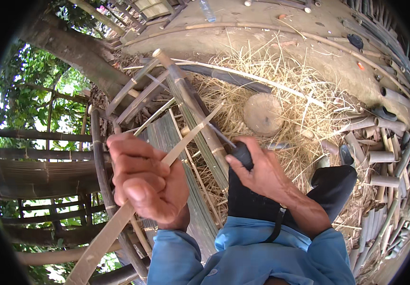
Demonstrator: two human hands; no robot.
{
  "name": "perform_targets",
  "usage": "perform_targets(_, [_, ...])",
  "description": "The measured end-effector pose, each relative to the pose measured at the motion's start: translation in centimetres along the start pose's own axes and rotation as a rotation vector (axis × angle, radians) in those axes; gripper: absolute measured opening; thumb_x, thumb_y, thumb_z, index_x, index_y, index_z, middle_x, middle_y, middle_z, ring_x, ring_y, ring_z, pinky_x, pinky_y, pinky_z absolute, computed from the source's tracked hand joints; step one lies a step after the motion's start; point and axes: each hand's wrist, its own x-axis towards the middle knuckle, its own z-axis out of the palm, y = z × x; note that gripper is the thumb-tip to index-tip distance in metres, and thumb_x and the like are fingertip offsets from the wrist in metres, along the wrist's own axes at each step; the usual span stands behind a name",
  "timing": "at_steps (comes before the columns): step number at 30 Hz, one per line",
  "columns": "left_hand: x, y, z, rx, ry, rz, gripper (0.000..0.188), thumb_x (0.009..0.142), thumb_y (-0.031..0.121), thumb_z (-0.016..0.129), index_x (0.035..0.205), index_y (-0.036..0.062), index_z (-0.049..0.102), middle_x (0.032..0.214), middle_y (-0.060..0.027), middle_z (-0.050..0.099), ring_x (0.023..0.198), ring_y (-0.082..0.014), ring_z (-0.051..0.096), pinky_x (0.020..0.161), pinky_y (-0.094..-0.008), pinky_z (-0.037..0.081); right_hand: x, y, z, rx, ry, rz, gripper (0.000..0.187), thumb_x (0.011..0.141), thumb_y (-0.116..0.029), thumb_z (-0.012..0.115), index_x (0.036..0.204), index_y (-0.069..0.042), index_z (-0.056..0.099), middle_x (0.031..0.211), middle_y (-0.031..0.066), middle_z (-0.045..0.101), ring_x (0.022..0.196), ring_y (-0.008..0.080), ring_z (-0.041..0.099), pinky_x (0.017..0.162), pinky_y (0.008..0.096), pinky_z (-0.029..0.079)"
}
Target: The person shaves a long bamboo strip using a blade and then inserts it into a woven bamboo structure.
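Observation:
My left hand (pixel 145 178) is closed round a long, flat, pale bamboo strip (pixel 100 242). The strip slants from the lower left edge up through my fist to a narrow tip over the straw. In my right hand (pixel 266 173) is a knife (pixel 242 154) with a thick black handle. Its narrow blade points up and left, and its tip comes close to the strip; I cannot tell whether they touch. Below both hands lies a bamboo pole (pixel 195 114), running from my lap to a bamboo frame. Beside it are wide, dark green split bamboo pieces (pixel 193 223).
Pale shavings (pixel 304 114) cover the ground ahead, around a round wooden block (pixel 263 114). Cut bamboo tubes (pixel 383 156) are heaped at the right. A bamboo railing (pixel 48 178) stands at the left, near a tree trunk (pixel 72 50). A plastic bottle (pixel 208 10) lies far ahead.

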Motion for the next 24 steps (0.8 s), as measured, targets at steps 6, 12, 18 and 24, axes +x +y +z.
perform_targets(6, [0.8,0.3,1.4,0.038,-0.108,0.006,0.044,0.103,0.030,0.043,0.062,0.0147,0.036,0.054,-0.0002,0.041,0.063,-0.0178,0.046,0.073,-0.0420,0.035,1.4,1.3,1.3,-0.042,-0.032,-0.061,0.038,0.093,-0.021,0.069,0.113,0.002,0.047,0.077,0.0245,0.067,0.065,0.0434,0.068,0.057,0.0498,0.055])
perform_targets(12, [0.6,0.8,1.4,-0.047,0.027,0.058,0.040,0.102,0.026,0.039,0.063,0.0153,0.039,0.051,0.0001,0.039,0.064,-0.0162,0.045,0.078,-0.0418,0.030,1.5,2.2,1.2,-0.110,-0.130,0.072,0.039,0.093,-0.021,0.070,0.117,0.001,0.047,0.081,0.0259,0.067,0.073,0.0454,0.068,0.063,0.0502,0.055])
perform_targets(18, [1.3,0.4,2.9,-0.038,0.104,0.158,0.041,0.098,0.024,0.043,0.058,0.0168,0.036,0.046,-0.0002,0.036,0.058,-0.0150,0.041,0.076,-0.0401,0.030,1.6,-1.2,-1.4,-0.002,0.134,-0.250,0.043,0.090,-0.021,0.074,0.117,0.001,0.048,0.083,0.0205,0.066,0.061,0.0356,0.068,0.051,0.0409,0.055])
perform_targets(24, [1.3,0.4,3.2,-0.010,0.020,0.163,0.040,0.100,0.025,0.039,0.061,0.0174,0.039,0.049,0.0016,0.042,0.064,-0.0146,0.043,0.081,-0.0416,0.030,2.5,1.7,-0.5,-0.079,0.013,-0.111,0.037,0.090,-0.017,0.071,0.112,0.002,0.047,0.083,0.0222,0.067,0.063,0.0375,0.069,0.050,0.0415,0.056])
